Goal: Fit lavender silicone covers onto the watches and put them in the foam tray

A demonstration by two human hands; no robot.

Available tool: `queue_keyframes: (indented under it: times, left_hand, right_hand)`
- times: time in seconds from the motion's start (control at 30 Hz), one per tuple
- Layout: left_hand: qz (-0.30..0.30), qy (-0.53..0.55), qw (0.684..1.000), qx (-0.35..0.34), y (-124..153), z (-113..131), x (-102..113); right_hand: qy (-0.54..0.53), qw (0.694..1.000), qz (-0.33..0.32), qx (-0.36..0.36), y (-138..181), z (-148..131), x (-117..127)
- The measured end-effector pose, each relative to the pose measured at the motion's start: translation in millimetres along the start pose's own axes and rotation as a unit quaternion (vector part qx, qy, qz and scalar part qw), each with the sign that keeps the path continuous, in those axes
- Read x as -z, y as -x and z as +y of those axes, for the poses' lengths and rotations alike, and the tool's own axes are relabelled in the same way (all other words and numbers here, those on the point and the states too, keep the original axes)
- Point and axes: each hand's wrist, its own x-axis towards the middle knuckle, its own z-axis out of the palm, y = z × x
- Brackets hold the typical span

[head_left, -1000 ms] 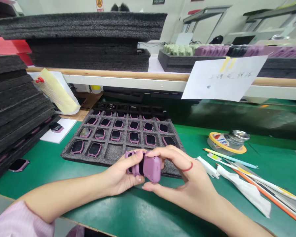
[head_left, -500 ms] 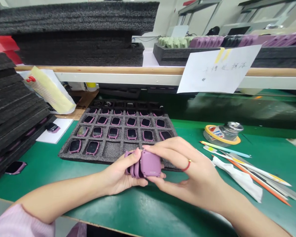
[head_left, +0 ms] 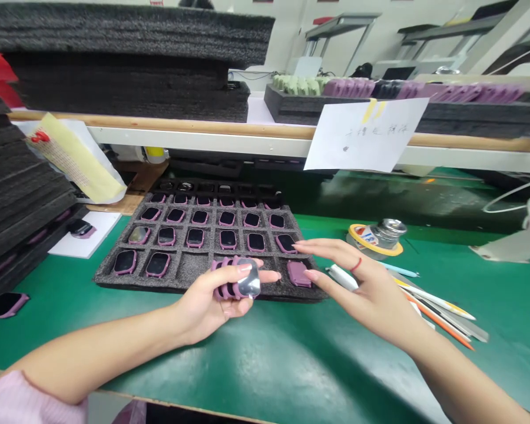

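My left hand [head_left: 203, 306] is closed around a short stack of purple watch cases [head_left: 228, 290]. The end one shows a shiny, reflective face. This stack is over the front edge of a black foam tray [head_left: 191, 272], whose compartments hold rows of purple-framed watch cases with dark screens. In the front right compartment lies another purple watch case [head_left: 298, 274], back side up. My right hand [head_left: 362, 282] is beside it with fingers apart; its thumb tip is at the case's right edge, and I cannot tell if they touch. Above the thumb, the fingertips are near a dark-screened case [head_left: 287, 243].
To the right are a round metal-topped bottle [head_left: 382, 235] in a yellow tape ring and several brushes and sticks [head_left: 441, 312]. Black foam stacks [head_left: 22, 159] rise at the left. A shelf [head_left: 282, 141] crosses behind, with a paper sign [head_left: 366, 135] hanging down.
The purple case that my right hand gripped at the stack is now in the front right compartment. My right hand has moved right and opened; the left still holds the stack. The view has shifted slightly.
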Motion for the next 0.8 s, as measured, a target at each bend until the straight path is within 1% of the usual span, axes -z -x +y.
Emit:
queue_keyframes:
  times: [0.03,0.1,0.2,0.27,0.33,0.43,0.57,0.6,0.63,0.7,0.77,0.8]
  left_hand:
    - [-0.010,0.010,1.000,0.005,0,-1,0]
    - [-0.035,0.024,0.999,0.018,0,-2,1]
    - [-0.061,0.027,0.998,0.017,-1,-3,0]
    - [-0.058,0.035,0.998,0.004,-2,-2,0]
    - [-0.055,0.046,0.997,0.000,-2,-2,0]
    - [-0.065,0.052,0.997,0.008,-3,-2,2]
    - [-0.062,0.057,0.996,0.010,-5,-3,4]
    - [-0.058,0.054,0.997,0.012,-5,-3,4]
    - [-0.055,0.049,0.997,0.014,-5,-3,4]
    - [-0.053,0.037,0.998,0.019,-5,-3,3]
    - [-0.057,0.030,0.998,0.019,-4,-2,2]
    - [-0.060,0.029,0.998,0.019,-3,-1,1]
  right_hand:
    - [-0.018,1.000,0.000,0.020,-7,-15,0]
    - [-0.045,0.995,-0.035,0.076,-19,-42,-2]
    - [-0.042,0.987,-0.076,0.136,-31,-68,-13]
    - [-0.054,0.985,-0.073,0.146,-36,-72,-22]
    - [-0.078,0.984,-0.054,0.149,-37,-70,-29]
    - [-0.099,0.982,-0.010,0.158,-36,-63,-37]
    - [-0.091,0.977,0.055,0.185,-36,-60,-41]
    - [-0.091,0.978,0.067,0.176,-36,-60,-40]
    - [-0.099,0.980,0.081,0.153,-37,-61,-40]
    - [-0.151,0.978,0.125,0.068,-37,-62,-36]
    - [-0.228,0.957,0.180,-0.014,-35,-63,-33]
    - [-0.258,0.946,0.190,-0.037,-34,-62,-32]
